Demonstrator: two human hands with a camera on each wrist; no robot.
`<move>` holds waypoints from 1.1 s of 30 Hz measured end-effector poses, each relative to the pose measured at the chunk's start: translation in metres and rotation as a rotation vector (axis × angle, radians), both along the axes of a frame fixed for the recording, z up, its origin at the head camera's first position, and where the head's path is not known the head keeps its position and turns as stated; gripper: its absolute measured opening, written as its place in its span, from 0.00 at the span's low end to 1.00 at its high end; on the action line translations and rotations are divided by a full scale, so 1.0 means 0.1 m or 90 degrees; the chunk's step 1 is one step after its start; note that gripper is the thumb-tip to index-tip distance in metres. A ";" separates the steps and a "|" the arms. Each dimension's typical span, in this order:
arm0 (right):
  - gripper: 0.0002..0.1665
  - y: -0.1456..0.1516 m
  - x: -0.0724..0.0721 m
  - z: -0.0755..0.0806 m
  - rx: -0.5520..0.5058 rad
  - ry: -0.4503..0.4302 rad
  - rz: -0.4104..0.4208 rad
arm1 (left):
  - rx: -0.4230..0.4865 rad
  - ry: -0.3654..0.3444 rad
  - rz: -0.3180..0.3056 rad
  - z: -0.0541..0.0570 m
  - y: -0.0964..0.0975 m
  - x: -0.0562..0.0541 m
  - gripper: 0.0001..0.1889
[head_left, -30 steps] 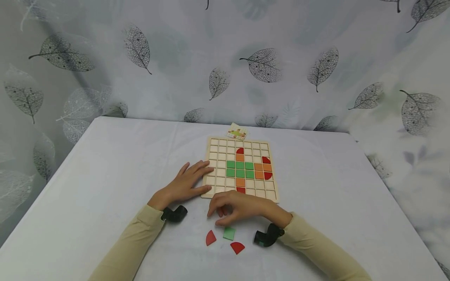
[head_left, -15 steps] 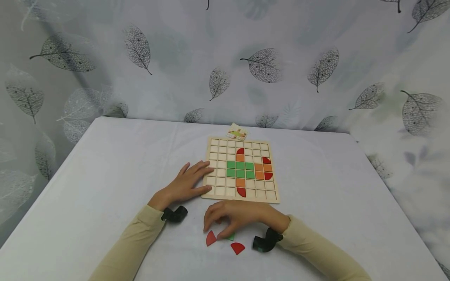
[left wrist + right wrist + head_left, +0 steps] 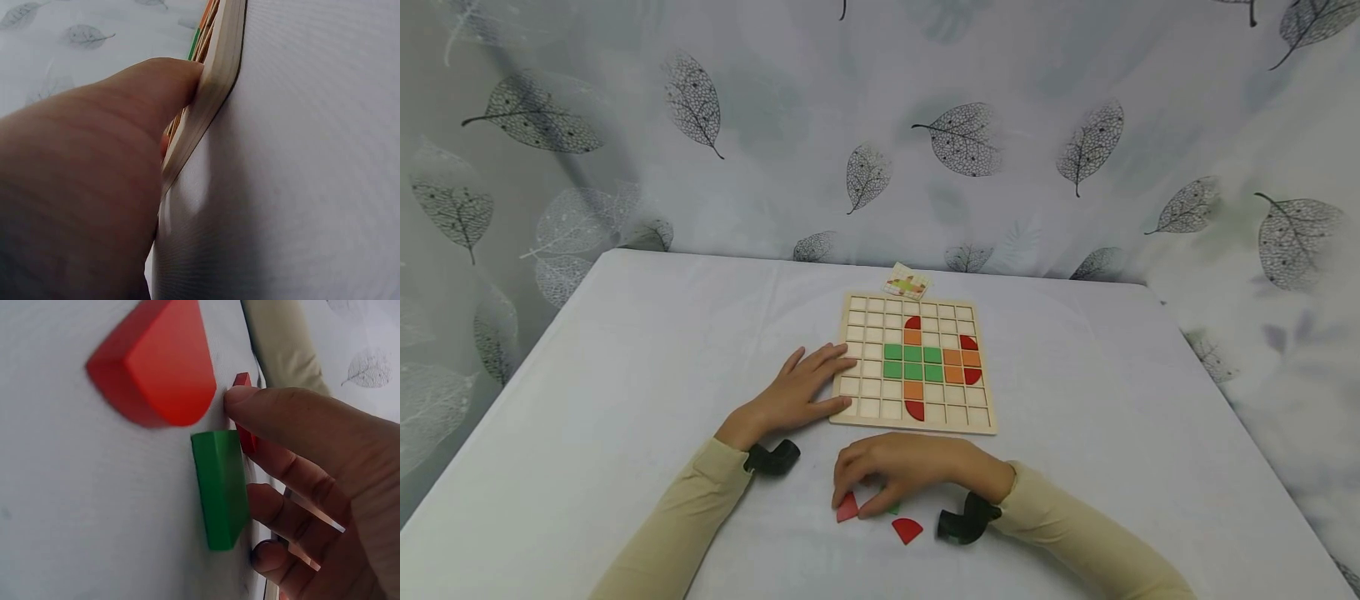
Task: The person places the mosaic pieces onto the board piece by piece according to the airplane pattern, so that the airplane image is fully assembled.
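Note:
My left hand (image 3: pixel 790 392) rests with spread fingers on the left edge of a wooden grid board (image 3: pixel 913 426). In the left wrist view its thumb lies on the board's rim (image 3: pixel 215 81). Below the board's near edge, my right hand (image 3: pixel 902 462) pinches a red quarter-circle tile (image 3: pixel 847 508) between thumb and fingertips, low at the white cloth. The right wrist view shows the thumb against that red tile (image 3: pixel 242 379). Beside it lies a green square tile (image 3: pixel 219 487), mostly under the hand in the head view. Another red quarter-circle tile (image 3: pixel 907 530) lies nearer the front.
Green squares (image 3: pixel 912 361), orange squares (image 3: pixel 952 365) and red quarter-circles (image 3: pixel 914 410) fill part of the grid. A small pattern card (image 3: pixel 906 282) lies at the board's far edge. White cloth (image 3: pixel 1112 400) covers the table, before a leaf-print curtain (image 3: pixel 775 125).
My right hand has come down toward me from the board's near edge, over the green tile, and taken hold of the left red tile, which has turned slightly. The left hand stays put.

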State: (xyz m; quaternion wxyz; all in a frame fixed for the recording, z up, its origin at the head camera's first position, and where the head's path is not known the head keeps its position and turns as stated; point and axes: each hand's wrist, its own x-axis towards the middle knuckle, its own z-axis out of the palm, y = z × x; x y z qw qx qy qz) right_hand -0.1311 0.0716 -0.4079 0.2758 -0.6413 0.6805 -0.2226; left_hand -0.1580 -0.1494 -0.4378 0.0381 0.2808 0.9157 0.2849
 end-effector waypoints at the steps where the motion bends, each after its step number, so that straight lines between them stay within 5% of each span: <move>1: 0.15 0.00 0.00 0.00 0.000 0.002 -0.001 | 0.001 -0.001 0.000 0.00 0.00 0.00 0.31; 33: 0.12 0.13 -0.12 0.02 -0.036 -0.024 -0.065 | 0.003 0.003 -0.002 -0.03 -0.01 -0.01 0.31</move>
